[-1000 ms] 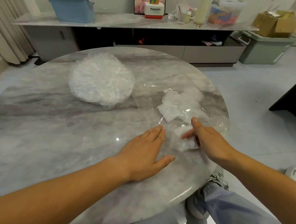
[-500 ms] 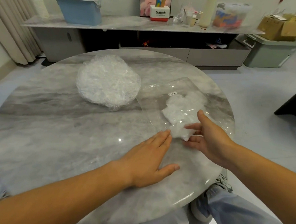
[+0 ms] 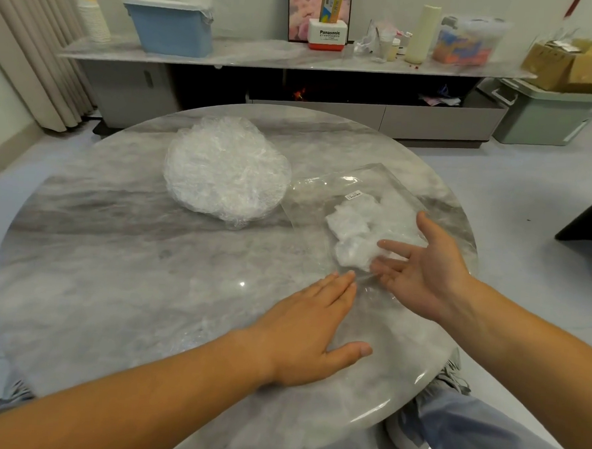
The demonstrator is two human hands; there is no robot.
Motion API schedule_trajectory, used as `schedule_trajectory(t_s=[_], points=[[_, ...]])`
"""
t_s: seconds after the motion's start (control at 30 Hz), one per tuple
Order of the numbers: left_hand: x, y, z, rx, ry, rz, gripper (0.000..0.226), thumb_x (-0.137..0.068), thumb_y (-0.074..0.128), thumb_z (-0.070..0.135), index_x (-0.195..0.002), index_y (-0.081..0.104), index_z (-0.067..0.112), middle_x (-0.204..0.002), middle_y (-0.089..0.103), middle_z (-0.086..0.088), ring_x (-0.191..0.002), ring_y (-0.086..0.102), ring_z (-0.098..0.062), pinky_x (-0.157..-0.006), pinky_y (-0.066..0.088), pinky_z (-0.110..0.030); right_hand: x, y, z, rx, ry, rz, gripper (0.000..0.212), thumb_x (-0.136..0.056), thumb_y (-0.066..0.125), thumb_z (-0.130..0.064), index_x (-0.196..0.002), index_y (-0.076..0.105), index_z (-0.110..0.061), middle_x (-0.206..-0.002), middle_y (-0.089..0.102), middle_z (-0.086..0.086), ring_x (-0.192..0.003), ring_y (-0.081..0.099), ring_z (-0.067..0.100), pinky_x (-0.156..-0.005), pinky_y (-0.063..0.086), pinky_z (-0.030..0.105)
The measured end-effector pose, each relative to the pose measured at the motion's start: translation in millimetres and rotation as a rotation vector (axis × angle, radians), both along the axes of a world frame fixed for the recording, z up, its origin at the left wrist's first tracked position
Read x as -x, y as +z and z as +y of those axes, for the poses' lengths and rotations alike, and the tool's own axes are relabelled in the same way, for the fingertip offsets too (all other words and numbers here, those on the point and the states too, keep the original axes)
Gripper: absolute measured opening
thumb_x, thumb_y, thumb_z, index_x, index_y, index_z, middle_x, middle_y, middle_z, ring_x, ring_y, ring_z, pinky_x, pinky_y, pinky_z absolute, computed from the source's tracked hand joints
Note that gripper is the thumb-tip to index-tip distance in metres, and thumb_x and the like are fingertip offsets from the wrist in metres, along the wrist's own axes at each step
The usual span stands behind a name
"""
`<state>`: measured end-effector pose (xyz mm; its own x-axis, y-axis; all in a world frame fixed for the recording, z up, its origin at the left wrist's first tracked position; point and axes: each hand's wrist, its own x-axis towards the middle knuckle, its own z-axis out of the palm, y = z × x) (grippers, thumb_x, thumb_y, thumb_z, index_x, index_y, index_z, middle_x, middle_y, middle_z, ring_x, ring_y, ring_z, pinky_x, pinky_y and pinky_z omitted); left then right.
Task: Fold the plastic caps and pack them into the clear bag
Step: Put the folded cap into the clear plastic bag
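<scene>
A clear bag (image 3: 375,184) lies flat on the right part of the round marble table (image 3: 113,283), its mouth toward me. Folded white plastic caps (image 3: 352,230) sit bunched inside it. A round stack of unfolded plastic caps (image 3: 225,169) rests further back, left of the bag. My left hand (image 3: 309,328) lies flat, palm down, with straight fingers pressing the bag's near edge. My right hand (image 3: 426,265) is turned palm up, its straight fingers inside the bag's mouth, touching the folded caps.
The table's rim runs close to my right arm, with my knees and grey shoes below it. Behind the table stands a long low cabinet (image 3: 296,63) carrying a blue bin (image 3: 171,25), bottles and boxes. A green crate (image 3: 544,113) sits on the floor at right.
My right hand has turned from palm down to palm up and pushed the folded cap deeper into the bag toward the others. My left hand has stayed pressed on the bag's edge.
</scene>
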<state>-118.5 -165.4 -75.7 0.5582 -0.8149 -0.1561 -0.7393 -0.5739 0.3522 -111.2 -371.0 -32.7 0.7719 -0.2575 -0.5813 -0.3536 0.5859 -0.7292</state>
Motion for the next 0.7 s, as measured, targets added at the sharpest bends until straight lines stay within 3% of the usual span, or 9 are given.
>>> schedule_trajectory(t_s=[0.17,0.3,0.4,0.5,0.6,0.7], points=[[0,-2,-2,0.020,-0.005,0.006,0.087,-0.097,0.028,0.069,-0.160,-0.004,0.019,-0.167,-0.015,0.007,-0.152,-0.014,-0.007,-0.126,0.001,-0.029,-4,-5,12,-0.076,-0.111,-0.031,0.073,-0.095,0.058,-0.059,-0.131,0.051,0.004,-0.127,0.053,0.028,-0.107,0.064,0.041,-0.079,0.056,0.043],[-1,-5,-1,0.017,-0.003,0.011,0.086,-0.097,0.027,0.069,-0.161,-0.004,0.020,-0.167,-0.014,0.006,-0.152,-0.015,-0.007,-0.126,0.002,-0.031,-1,-12,8,-0.056,-0.093,-0.065,0.090,-0.095,0.055,-0.061,-0.155,0.026,0.000,-0.134,0.056,0.028,-0.130,0.053,0.042,-0.110,0.044,0.048],[-2,-6,2,0.007,-0.014,0.027,0.084,-0.097,0.028,0.069,-0.161,-0.003,0.023,-0.167,-0.016,0.006,-0.152,-0.017,-0.007,-0.126,0.000,-0.031,10,-11,1,0.050,-0.087,-0.056,0.086,-0.096,0.058,-0.056,-0.156,0.024,-0.003,-0.136,0.055,0.026,-0.133,0.050,0.042,-0.114,0.041,0.049],[-2,-5,7,0.021,-0.026,0.072,0.078,-0.097,0.032,0.068,-0.161,0.006,0.030,-0.166,-0.018,0.008,-0.150,-0.021,-0.005,-0.126,0.000,-0.031,26,-5,-4,0.227,-0.105,-0.011,0.063,-0.099,0.061,-0.042,-0.145,0.039,-0.005,-0.123,0.058,0.023,-0.116,0.061,0.036,-0.103,0.050,0.046],[-2,-3,19,0.101,-0.034,0.124,0.070,-0.097,0.036,0.066,-0.158,0.018,0.036,-0.166,-0.017,0.012,-0.149,-0.021,-0.001,-0.125,0.003,-0.030,38,2,-5,0.415,-0.128,0.026,0.026,-0.100,0.061,-0.031,-0.108,0.056,-0.007,-0.096,0.056,0.013,-0.088,0.064,0.027,-0.076,0.056,0.040],[-8,1,32,0.151,0.059,0.054,0.065,-0.099,0.035,0.063,-0.155,0.027,0.032,-0.168,-0.003,0.010,-0.152,-0.008,-0.001,-0.125,0.008,-0.028,42,12,5,0.607,-0.042,-0.023,0.020,-0.101,0.057,-0.028,-0.088,0.057,-0.014,-0.076,0.054,0.006,-0.065,0.059,0.021,-0.059,0.049,0.034]])
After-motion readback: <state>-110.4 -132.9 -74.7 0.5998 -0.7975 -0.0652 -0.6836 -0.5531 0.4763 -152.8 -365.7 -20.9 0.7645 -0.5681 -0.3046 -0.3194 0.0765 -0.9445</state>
